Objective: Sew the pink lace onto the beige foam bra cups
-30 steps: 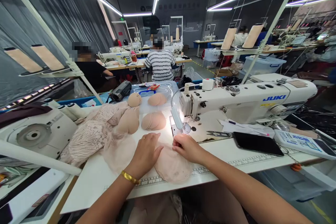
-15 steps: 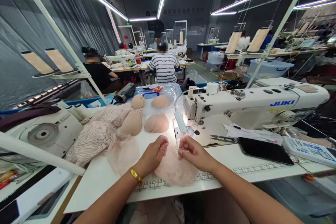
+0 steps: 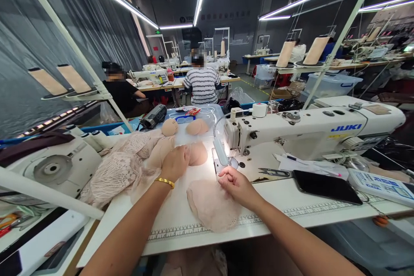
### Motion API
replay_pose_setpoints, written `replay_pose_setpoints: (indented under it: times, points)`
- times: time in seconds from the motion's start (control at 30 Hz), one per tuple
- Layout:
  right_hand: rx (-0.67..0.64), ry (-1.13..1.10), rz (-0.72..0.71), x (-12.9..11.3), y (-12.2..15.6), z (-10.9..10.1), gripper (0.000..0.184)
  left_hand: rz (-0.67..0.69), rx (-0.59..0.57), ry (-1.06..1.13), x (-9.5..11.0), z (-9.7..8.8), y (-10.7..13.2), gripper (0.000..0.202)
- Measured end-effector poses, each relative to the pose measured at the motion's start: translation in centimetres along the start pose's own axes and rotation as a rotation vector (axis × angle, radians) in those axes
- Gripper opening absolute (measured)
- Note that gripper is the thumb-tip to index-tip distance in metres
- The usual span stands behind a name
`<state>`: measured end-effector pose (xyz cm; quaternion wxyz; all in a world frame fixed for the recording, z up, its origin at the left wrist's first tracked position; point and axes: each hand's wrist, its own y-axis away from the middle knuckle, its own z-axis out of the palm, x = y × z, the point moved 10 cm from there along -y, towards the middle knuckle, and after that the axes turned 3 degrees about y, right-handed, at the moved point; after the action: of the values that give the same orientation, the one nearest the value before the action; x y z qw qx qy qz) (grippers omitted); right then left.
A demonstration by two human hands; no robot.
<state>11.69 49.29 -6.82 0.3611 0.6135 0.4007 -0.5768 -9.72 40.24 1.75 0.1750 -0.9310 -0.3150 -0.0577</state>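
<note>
Now at our table, lace fabric (image 3: 111,170) lies heaped at far left, with tan pads (image 3: 158,155) just beside it. Next, our left hand (image 3: 176,164) is poised at a fanned stack of round pads (image 3: 198,154), its fingers gathered narrow; we cannot tell whether they hold anything or touch the stack. Between our hands and nearer to us, a sheer piece (image 3: 211,205) rests on the white tabletop (image 3: 177,211), its lower edge over a measuring strip (image 3: 168,233). It lies rightward of the left hand and apart from it, and its rounded outline shows us no clear long axis. Our right hand (image 3: 237,187) is the nearer one, its fingertips drawn together at the upper right edge in what we judge a pinch; from there the fabric spreads leftward and toward us. Just beyond those fingertips, a small lamp (image 3: 221,152) hangs beside the white sewing machine (image 3: 310,129). Farther right, we see snips (image 3: 274,173) and a dark phone (image 3: 326,186).
</note>
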Motion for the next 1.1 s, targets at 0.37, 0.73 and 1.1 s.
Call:
replay_pose_setpoints:
  times: [0.37,0.73,1.1]
  points:
    - [0.019,-0.182,0.008,-1.6,0.7,-1.5,0.047,-0.136,-0.117,0.366,2.0,-6.6,6.3,0.022]
    - [-0.054,0.218,-0.141,-6.5,3.9,-0.2,0.030,0.228,-0.263,0.512,10.7,-3.2,11.6,0.015]
    - [0.234,0.535,-0.532,-11.1,6.0,-1.3,0.018,0.278,-0.547,0.446,7.5,-0.8,10.5,0.009]
